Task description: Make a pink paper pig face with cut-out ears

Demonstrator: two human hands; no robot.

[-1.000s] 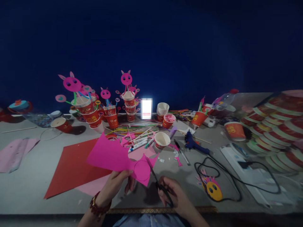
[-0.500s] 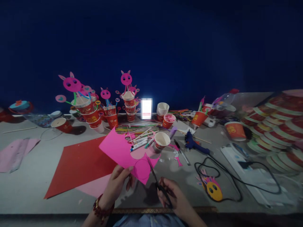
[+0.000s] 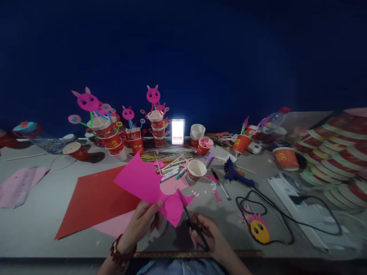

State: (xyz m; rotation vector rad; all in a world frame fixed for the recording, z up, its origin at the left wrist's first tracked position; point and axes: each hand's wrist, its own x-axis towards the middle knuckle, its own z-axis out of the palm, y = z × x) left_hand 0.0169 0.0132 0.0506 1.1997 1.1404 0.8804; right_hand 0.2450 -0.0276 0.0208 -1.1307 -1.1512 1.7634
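Taking the clock around the drawn circle, with twelve straight away from you: pens lie at twelve, a white-lined cup stands near one, and a black pen and the glue gun sit toward two. The yellow face lies between three and four. Your red sheet spreads out at nine, and a pale pink sheet lies close by at twelve, nearest the blade tips.

Your magenta sheet is raised in front of you, its long axis running from ten to four, one corner pointing near six. Your left hand pinches its near edge, thumb on top. Your right hand is wrapped around the handles of the scissors, which point to eleven beside the circle; you cannot tell how far the blades are parted.
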